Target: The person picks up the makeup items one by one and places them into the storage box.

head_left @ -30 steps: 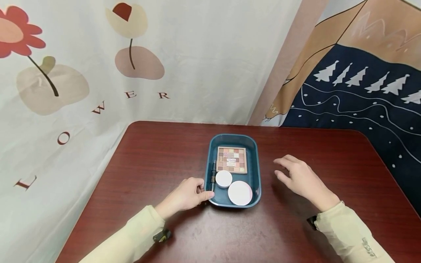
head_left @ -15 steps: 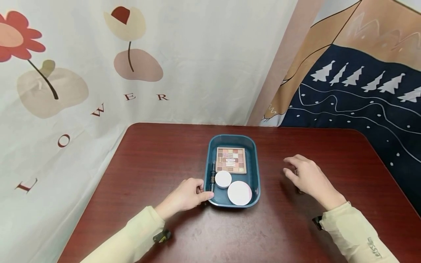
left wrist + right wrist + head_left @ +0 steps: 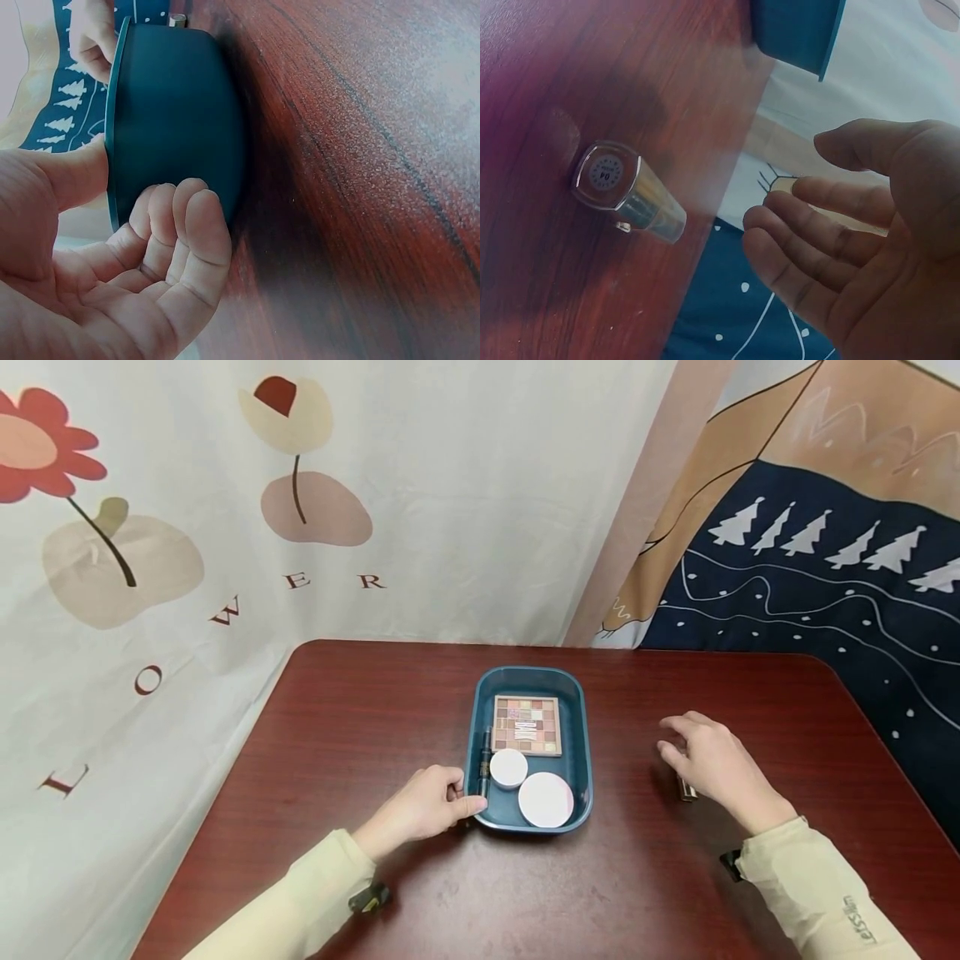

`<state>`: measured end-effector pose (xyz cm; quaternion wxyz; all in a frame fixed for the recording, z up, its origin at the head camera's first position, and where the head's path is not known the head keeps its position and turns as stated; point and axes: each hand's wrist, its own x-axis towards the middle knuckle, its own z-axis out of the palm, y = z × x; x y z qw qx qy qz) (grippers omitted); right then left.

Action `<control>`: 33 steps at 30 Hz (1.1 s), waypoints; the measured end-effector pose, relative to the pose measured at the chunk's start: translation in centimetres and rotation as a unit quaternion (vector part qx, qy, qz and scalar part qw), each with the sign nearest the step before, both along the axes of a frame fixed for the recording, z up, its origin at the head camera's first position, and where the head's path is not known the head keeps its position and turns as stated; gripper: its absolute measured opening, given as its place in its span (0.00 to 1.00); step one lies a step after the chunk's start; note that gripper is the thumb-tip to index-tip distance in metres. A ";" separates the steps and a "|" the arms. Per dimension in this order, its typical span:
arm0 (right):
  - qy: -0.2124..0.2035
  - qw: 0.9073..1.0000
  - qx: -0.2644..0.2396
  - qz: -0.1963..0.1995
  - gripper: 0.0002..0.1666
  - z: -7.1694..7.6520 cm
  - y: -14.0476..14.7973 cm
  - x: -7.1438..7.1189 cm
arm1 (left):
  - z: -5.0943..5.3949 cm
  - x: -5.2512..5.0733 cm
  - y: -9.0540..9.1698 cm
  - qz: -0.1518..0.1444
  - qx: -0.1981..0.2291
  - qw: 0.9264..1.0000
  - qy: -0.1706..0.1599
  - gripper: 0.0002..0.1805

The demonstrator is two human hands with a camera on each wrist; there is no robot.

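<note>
At the near-left corner of a blue tray (image 3: 573,752), my left hand (image 3: 423,806) grips the rim. In the left wrist view its thumb lies over the rim and its curled fingers are against the outer wall. The tray holds an eyeshadow palette (image 3: 527,725), a slim black cosmetic pen (image 3: 485,764), a small round white container (image 3: 508,768) and a larger pale round one (image 3: 546,800). My right hand (image 3: 716,760) hovers above a lipstick-like tube (image 3: 634,191) on the table, not touching it. Its fingers are loosely bent around nothing. The tube's end label reads 04.
The dark red wooden table (image 3: 360,718) has its back edge against a white curtain (image 3: 465,527) with flower prints. A navy and brown hanging (image 3: 825,577) covers the right side.
My right hand has moved right, away from the tray, and the tube's end now shows beneath it. The left hand keeps its hold on the tray.
</note>
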<state>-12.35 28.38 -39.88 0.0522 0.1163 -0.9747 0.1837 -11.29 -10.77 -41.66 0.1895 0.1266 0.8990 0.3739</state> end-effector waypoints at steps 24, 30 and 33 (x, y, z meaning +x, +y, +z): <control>-0.051 0.997 0.040 -0.045 0.25 -1.6 1.6 -0.3 | -0.1 0.0 0.0 -0.002 -0.002 1.000 -0.002 0.21; -0.054 0.996 0.043 -0.048 0.25 -1.9 1.9 -0.4 | 0.0 0.0 0.0 -0.004 -0.001 1.000 0.001 0.21; -0.058 0.996 0.046 -0.051 0.26 -2.1 1.9 -0.4 | 0.0 -0.1 0.0 -0.004 -0.002 1.000 0.001 0.20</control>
